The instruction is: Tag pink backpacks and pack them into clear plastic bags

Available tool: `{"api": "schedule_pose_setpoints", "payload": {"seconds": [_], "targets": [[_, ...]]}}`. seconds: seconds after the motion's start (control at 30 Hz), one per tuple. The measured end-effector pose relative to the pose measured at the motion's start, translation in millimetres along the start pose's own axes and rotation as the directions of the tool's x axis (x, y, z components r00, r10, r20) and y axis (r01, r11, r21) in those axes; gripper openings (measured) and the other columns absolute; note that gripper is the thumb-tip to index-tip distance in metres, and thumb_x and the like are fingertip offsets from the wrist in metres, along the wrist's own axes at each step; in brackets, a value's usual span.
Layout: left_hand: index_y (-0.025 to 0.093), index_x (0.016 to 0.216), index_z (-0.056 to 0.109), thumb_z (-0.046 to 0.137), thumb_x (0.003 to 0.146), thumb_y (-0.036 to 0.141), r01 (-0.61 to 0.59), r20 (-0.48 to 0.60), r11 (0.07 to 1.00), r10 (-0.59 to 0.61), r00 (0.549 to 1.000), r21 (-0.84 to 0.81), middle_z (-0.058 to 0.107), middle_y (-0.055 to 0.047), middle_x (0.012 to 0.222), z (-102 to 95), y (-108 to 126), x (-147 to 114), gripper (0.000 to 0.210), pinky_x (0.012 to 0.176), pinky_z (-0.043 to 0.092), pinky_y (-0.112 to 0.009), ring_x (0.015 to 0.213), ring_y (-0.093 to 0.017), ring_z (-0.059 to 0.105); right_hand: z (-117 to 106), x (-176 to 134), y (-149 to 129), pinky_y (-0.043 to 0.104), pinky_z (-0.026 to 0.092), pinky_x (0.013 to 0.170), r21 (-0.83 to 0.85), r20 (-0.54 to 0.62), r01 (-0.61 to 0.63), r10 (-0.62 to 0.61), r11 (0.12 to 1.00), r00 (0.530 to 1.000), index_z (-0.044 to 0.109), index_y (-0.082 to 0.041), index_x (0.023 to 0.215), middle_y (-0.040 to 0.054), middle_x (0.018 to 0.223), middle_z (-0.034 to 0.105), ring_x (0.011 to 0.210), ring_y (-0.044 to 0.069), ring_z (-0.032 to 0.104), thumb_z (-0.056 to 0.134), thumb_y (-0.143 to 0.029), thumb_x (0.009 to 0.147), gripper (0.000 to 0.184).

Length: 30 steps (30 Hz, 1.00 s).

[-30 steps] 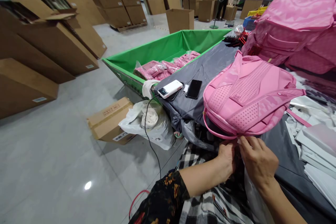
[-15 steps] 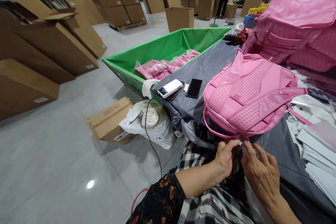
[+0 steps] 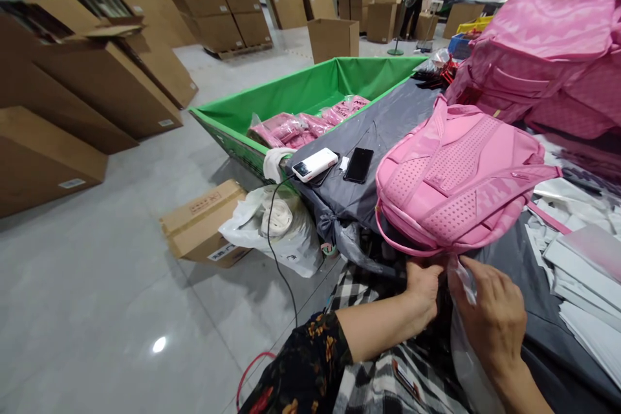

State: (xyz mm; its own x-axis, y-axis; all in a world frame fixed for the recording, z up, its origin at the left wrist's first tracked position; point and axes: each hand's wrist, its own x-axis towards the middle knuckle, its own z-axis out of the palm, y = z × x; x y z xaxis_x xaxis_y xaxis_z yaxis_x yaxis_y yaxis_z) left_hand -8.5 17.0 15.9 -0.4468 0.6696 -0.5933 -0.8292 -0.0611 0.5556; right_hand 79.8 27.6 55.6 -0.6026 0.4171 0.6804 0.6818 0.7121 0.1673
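Observation:
A pink backpack (image 3: pixel 453 184) lies on the grey-covered table with its perforated straps facing up. Just under its near edge is my left hand (image 3: pixel 423 288), closed, thumb against the backpack's edge; its fingertips and whatever they grip are hidden. My right hand (image 3: pixel 495 314) pinches a clear plastic bag (image 3: pixel 463 343) between thumb and fingers, right beside the left. The plastic hangs down from there over my lap. A thin pink strap (image 3: pixel 402 247) loops along the backpack's lower left side.
Left of the backpack lie a black phone (image 3: pixel 359 165) and a white power bank (image 3: pixel 315 163) with a cable. A green bin (image 3: pixel 272 100) holds wrapped pink items. White sheets (image 3: pixel 582 272) lie at right; more pink backpacks (image 3: pixel 538 52) are behind. A carton (image 3: pixel 204 217) stands on the floor.
My hands have moved slightly apart; the right has shifted right and down, stretching the clear plastic. The left thumb has drawn in against the backpack's near edge. The backpack lies almost the same.

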Motion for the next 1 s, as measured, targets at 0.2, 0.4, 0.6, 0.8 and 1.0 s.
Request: {"api": "schedule_pose_setpoints", "payload": {"seconds": [0.2, 0.4, 0.6, 0.8, 1.0], "targets": [[0.016, 0.078, 0.07, 0.085, 0.054, 0.019, -0.034, 0.01, 0.995, 0.033, 0.999, 0.09, 0.071, -0.004, 0.081, -5.3, 1, 2, 0.028, 0.08, 0.052, -0.032, 0.076, -0.018, 0.062, 33, 3, 0, 0.032, 0.039, 0.068, -0.083, -0.063, -0.047, 0.042, 0.995, 0.997, 0.059, -0.018, 0.092, 0.0093, 0.087, 0.066, 0.08, 0.021, 0.059, 0.055, -0.018, 0.098, 0.008], [0.014, 0.065, 0.076, 0.086, 0.052, 0.032, -0.117, 0.114, 0.99, 0.108, 0.988, 0.074, 0.071, -0.004, 0.068, -10.8, 5, -11, 0.025, 0.07, 0.05, -0.03, 0.068, -0.016, 0.057, 36, -8, 13, 0.032, 0.039, 0.071, -0.041, -0.05, -0.014, 0.012, 0.999, 0.999, 0.059, -0.019, 0.097, 0.0067, 0.084, 0.063, 0.077, 0.019, 0.055, 0.052, -0.018, 0.098, 0.007], [0.013, 0.055, 0.07, 0.086, 0.056, 0.044, -0.162, 0.187, 0.971, 0.129, 0.974, 0.174, 0.061, -0.001, 0.058, -8.9, 16, -15, 0.035, 0.06, 0.041, -0.024, 0.062, -0.012, 0.047, 21, -8, 2, 0.034, 0.037, 0.076, -0.108, 0.076, 0.108, -0.1, 0.988, 0.992, 0.063, -0.018, 0.096, 0.0113, 0.093, 0.066, 0.087, 0.023, 0.056, 0.05, -0.015, 0.096, 0.013], [0.015, 0.064, 0.07, 0.075, 0.071, 0.045, -0.159, 0.4, 0.935, 0.02, 0.916, 0.316, 0.059, 0.0, 0.062, -5.1, 43, -41, 0.032, 0.062, 0.041, -0.025, 0.063, -0.013, 0.05, 15, -7, -2, 0.035, 0.037, 0.077, -0.042, 0.099, 0.041, -0.037, 0.998, 0.994, 0.06, -0.015, 0.101, 0.0141, 0.098, 0.067, 0.09, 0.025, 0.059, 0.051, -0.015, 0.092, 0.013], [0.018, 0.093, 0.079, 0.079, 0.068, 0.034, -0.151, 0.327, 0.956, 0.063, 0.943, 0.251, 0.078, -0.01, 0.102, -32.7, 53, -47, 0.03, 0.098, 0.048, -0.035, 0.102, -0.024, 0.068, 22, -11, 6, 0.032, 0.039, 0.076, 0.129, -0.028, -0.079, 0.084, 0.988, 0.996, 0.06, -0.019, 0.094, 0.0059, 0.087, 0.071, 0.08, 0.017, 0.064, 0.053, -0.02, 0.101, 0.01]]}}
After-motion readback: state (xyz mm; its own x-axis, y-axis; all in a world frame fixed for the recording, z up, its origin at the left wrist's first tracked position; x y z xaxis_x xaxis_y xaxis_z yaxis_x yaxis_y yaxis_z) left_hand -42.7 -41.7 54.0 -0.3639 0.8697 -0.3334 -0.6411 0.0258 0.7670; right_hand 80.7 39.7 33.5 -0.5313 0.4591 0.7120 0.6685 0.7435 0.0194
